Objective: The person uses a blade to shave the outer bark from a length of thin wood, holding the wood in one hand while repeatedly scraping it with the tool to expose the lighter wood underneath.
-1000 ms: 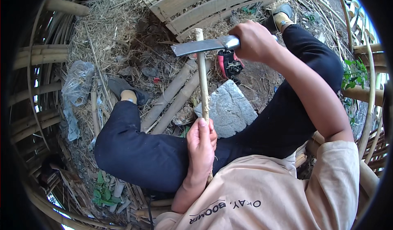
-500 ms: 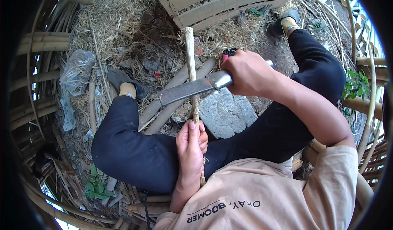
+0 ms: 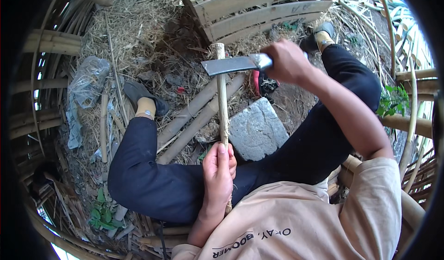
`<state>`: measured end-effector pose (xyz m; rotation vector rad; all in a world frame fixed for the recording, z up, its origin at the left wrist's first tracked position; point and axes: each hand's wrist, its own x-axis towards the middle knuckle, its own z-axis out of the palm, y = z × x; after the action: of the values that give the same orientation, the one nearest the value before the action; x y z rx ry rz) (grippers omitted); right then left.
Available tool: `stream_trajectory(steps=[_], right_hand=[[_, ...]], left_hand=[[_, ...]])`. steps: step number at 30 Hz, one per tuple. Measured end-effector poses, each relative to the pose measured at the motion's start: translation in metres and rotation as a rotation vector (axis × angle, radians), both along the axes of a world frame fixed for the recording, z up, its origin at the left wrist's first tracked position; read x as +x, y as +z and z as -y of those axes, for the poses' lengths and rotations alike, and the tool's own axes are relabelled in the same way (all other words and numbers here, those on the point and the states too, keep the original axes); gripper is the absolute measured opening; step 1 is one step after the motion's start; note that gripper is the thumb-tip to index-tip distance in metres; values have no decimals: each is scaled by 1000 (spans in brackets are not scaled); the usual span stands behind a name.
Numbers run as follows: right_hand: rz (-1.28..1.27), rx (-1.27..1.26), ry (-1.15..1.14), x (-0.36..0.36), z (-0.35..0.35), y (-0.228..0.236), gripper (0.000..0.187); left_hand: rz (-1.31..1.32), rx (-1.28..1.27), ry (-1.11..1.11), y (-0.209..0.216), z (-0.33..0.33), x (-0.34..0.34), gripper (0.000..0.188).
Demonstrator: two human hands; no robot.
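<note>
Wrapped round the lower part of a peeled wooden stick [image 3: 223, 103], my left hand [image 3: 219, 167] keeps it pointing away from me, its near end against my shirt. My right hand [image 3: 290, 63] is closed on the handle of a machete [image 3: 231, 66] with a short, broad grey blade and a shiny metal collar. The blade lies across the stick near its far end; whether it bites into the wood cannot be made out. A flat grey stone block [image 3: 259, 129] lies just right of the stick, between my legs.
Two thick poles [image 3: 199, 116] lie on the ground beyond my left knee. A slatted wooden crate [image 3: 263, 10] stands ahead. Straw [image 3: 125, 33], a clear plastic bag [image 3: 90, 82] and a red-and-black item [image 3: 263, 83] are around. Bamboo walls enclose the sides.
The machete has moved away from me along the stick, from its middle to near its far end. My left hand keeps its hold, and the red-and-black item is more exposed.
</note>
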<state>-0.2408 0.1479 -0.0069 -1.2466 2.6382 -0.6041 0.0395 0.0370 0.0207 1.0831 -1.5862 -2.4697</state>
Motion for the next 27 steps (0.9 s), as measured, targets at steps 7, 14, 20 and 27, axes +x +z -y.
stream_trajectory(steps=[7, 14, 20, 27], right_hand=[[6, 89, 138, 50, 5, 48, 13], [33, -31, -42, 32, -4, 8, 16], [76, 7, -52, 29, -4, -50, 15], [16, -6, -304, -6, -19, -68, 11]], left_hand=[[-32, 58, 28, 20, 16, -28, 28], [-107, 76, -46, -4, 8, -61, 25], [-23, 65, -34, -40, 4, -58, 26], [8, 48, -88, -51, -16, -55, 26]])
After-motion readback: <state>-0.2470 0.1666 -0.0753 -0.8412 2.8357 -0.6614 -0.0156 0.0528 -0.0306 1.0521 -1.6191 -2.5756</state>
